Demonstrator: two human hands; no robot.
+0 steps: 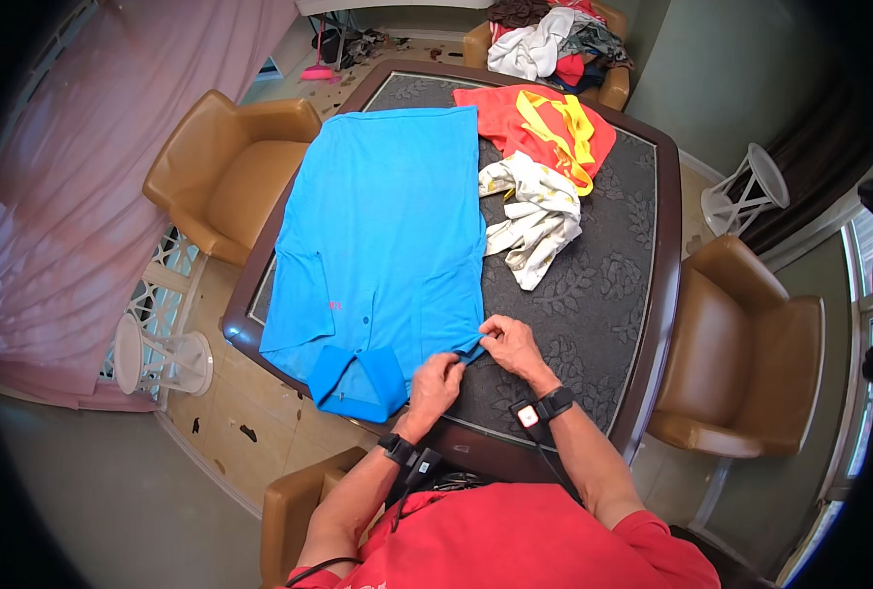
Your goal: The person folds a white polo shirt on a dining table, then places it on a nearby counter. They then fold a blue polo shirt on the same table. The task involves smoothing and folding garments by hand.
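Note:
A blue polo shirt (385,221) lies spread front up on the dark table (606,294), its collar (359,383) towards me and its hem at the far side. The sleeve on the left lies folded across the chest. My right hand (514,346) pinches the shirt's edge near the right sleeve between thumb and fingertips. Just left of it, my left hand (436,383) grips the cloth at the shoulder, where its fingertips are partly hidden. Beside the shirt lie a crumpled white patterned garment (536,213) and a red cloth with yellow straps (503,110).
Brown armchairs stand left (230,169) and right (731,353) of the table. Another armchair (617,44) at the back holds heaped clothes (554,44). White stools (764,177) and a pink broom (317,71) stand on the floor. A pink curtain (112,147) hangs at left.

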